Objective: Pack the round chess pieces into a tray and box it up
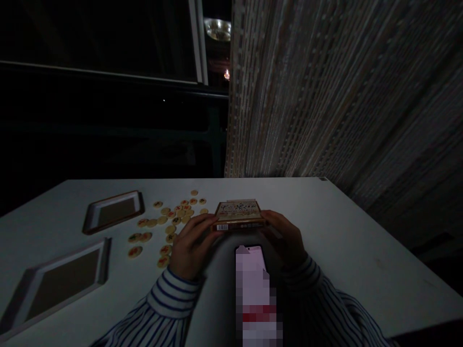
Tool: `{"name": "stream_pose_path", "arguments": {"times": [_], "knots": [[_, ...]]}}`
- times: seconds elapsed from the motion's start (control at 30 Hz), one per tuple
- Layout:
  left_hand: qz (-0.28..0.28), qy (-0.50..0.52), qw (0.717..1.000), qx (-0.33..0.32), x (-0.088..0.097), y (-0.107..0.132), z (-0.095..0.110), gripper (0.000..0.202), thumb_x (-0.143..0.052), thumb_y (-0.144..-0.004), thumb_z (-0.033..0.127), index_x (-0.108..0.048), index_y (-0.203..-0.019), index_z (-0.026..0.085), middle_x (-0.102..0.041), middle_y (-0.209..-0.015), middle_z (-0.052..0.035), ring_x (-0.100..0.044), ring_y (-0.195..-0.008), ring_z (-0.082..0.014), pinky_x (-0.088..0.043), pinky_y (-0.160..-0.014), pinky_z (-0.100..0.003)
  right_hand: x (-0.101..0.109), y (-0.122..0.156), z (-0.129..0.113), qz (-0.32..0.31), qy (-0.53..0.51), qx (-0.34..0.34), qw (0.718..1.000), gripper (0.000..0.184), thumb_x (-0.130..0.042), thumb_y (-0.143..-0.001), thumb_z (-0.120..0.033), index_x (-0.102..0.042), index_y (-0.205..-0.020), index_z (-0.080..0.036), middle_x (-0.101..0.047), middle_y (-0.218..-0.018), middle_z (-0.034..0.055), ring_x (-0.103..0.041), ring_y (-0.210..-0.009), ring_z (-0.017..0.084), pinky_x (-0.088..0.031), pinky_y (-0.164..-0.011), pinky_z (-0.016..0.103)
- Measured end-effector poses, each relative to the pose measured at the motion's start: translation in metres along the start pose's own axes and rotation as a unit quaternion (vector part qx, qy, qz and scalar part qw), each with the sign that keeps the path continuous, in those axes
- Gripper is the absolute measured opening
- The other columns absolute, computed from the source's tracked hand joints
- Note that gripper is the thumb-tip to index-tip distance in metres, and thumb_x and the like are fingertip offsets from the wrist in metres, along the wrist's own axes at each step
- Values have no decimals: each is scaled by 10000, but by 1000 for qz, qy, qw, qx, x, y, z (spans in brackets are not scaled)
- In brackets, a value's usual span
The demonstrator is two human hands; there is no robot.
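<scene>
Dark characters on box [238, 215] (unreadable), 1 barcode [222, 227] on its side, red characters on discs [165, 249]

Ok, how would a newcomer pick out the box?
Start at the white table, then find the two striped sleeves over it. Between the left hand and the right hand is a small flat box. Unlike the two shallow trays to its left, it has dark lettering on top and a barcode on its near side.

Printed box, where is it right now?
In the head view, the box is just right of centre, held between the left hand and the right hand, beyond the phone and right of the round pieces.
</scene>
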State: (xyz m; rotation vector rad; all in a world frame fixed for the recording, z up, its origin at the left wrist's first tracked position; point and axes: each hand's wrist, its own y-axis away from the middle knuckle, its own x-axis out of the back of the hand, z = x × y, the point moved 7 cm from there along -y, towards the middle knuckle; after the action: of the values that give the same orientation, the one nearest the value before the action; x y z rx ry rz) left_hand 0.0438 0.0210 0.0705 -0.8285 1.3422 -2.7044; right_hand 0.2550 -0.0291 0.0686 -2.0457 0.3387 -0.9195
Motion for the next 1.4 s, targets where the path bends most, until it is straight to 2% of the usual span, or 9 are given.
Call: {"name": "stream_pose_path", "arguments": {"times": [0.27, 0.47, 0.73, 0.93, 1.13, 1.4], "knots": [[-36, 29, 999, -15, 1, -27, 4, 266, -607, -725, 335, -631, -966, 225, -634, -976, -52, -566, -952, -192, -435, -880, -357, 12, -19, -2, 28, -6, 4, 1000, 322, -550, -799, -235, -561, -1120, -229, -627, -1040, 75, -584, -949, 176, -500, -819, 328], [-56, 58, 997, -3, -4, -55, 3, 285, -597, -730, 348, -632, -971, 201, -646, -958, -62, -573, -936, -193, -446, -861, -348, 19, -42, 9, -29, -34, -41, 998, 297, -548, -803, -272, -578, -1094, -219, -639, -1004, 54, -605, -782, 141, -517, -733, 289], [-95, 82, 992, 24, -11, -81, 1, 338, -572, -735, 398, -634, -993, 189, -650, -971, -71, -585, -926, -197, -452, -849, -338, 25, -65, 24, -63, -36, -68, 995, 309, -545, -796, -333, -600, -1070, -203, -651, -995, 66, -609, -771, 151, -506, -611, 252], [-124, 83, 987, 61, -14, -93, -3, 396, -550, -737, 438, -625, -1025, 176, -648, -1016, -74, -583, -946, -195, -444, -858, -326, 25, -80, 30, -66, -21, -59, 996, 314, -541, -795, -346, -609, -1061, -195, -658, -991, 64, -608, -751, 145, -485, -567, 233], [-156, 75, 983, 64, -22, -102, -8, 423, -508, -757, 464, -611, -1053, 179, -643, -1044, -70, -578, -958, -197, -440, -854, -325, 24, -89, 39, -65, -16, -67, 996, 307, -532, -802, -356, -615, -1049, -194, -668, -965, 47, -610, -763, 144, -487, -611, 241], [-161, 70, 982, 64, -28, -112, -12, 445, -486, -769, 471, -602, -1069, 164, -639, -1050, -83, -575, -955, -214, -452, -817, -329, 18, -100, 52, -69, -25, -73, 995, 308, -527, -804, -358, -613, -1049, -191, -665, -977, 37, -611, -806, 150, -484, -672, 260]]}}
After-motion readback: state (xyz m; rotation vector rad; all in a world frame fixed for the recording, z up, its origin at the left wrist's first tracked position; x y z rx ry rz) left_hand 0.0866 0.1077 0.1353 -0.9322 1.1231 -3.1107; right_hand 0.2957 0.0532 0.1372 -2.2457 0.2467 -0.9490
